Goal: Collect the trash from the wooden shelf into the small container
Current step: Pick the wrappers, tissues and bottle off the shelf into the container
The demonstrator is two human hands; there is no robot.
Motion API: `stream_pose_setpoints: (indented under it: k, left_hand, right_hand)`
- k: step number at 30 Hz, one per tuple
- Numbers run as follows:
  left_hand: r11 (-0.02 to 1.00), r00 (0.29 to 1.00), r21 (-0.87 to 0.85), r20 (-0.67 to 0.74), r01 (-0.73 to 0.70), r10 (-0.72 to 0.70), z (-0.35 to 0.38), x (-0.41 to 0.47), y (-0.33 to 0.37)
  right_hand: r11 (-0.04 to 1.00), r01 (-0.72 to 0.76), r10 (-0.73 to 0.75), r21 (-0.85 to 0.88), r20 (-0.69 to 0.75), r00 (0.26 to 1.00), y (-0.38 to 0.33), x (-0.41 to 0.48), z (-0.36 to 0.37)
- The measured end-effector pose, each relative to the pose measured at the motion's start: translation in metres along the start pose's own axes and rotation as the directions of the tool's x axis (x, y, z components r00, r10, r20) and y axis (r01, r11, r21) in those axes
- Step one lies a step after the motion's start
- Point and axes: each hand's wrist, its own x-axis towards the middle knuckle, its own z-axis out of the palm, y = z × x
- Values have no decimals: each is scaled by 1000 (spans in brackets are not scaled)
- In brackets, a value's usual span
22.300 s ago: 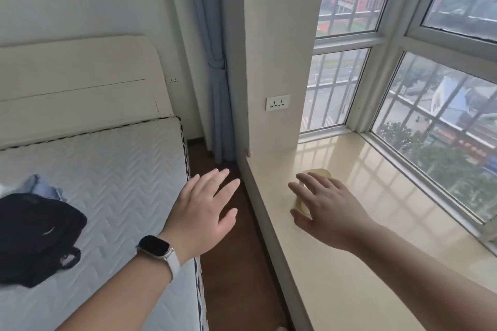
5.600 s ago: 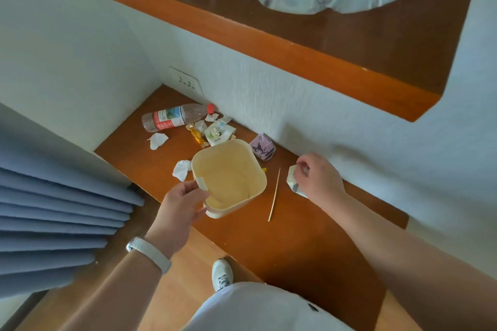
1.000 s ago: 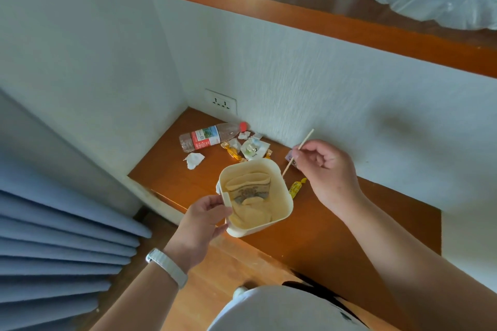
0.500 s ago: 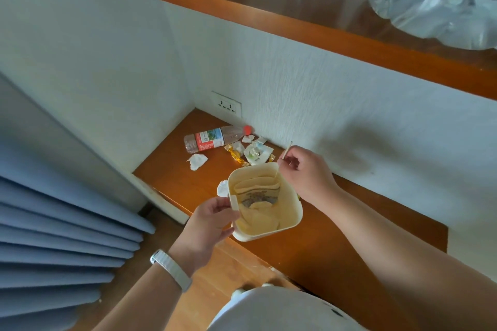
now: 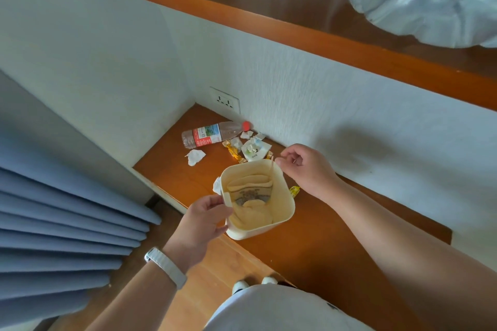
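On the wooden shelf (image 5: pixel 336 236) my left hand (image 5: pixel 204 219) grips the near-left rim of the small cream container (image 5: pixel 281 212). A thin wooden stick (image 5: pixel 270 168) leans inside its far corner, above a printed wrapper (image 5: pixel 251 193). My right hand (image 5: pixel 306 166) hovers just right of the stick's top, fingers loosely curled and slightly apart from it. Behind the container lie a plastic bottle (image 5: pixel 212 135), a crumpled tissue (image 5: pixel 195 156), a yellow candy wrapper (image 5: pixel 233 152) and a white packet (image 5: pixel 254 150). Another tissue (image 5: pixel 216 185) and a yellow wrapper (image 5: pixel 294 191) touch the container's sides.
A wall outlet (image 5: pixel 224 101) sits above the shelf's back corner. An upper wooden shelf (image 5: pixel 295 32) overhangs, carrying a clear plastic bag (image 5: pixel 425 0). A blue curtain (image 5: pixel 67 223) hangs at the left. My shoes (image 5: pixel 242 283) stand on the wooden floor below.
My right hand carried the stick from beside the container to over its far corner; the stick has dropped lower inside and the fingers have loosened. The left hand kept its hold.
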Motion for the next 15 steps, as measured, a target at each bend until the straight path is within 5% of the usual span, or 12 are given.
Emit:
stream_pose_setpoints:
  k: [5, 9, 15]
  left_hand:
    - [999, 997, -34, -76, 31, -34, 0, 1, -7]
    - [999, 989, -32, -144, 34, -38, -2, -4, -13]
    - [999, 977, -33, -212, 21, -27, -4, -13, -24]
  right_hand:
    - [999, -45, 45, -1, 10, 999, 44, -7, -2]
    - [965, -68, 103, -253, 130, 986, 89, -3, 18]
    - [857, 156, 15, -492, 326, 945, 128, 7, 43]
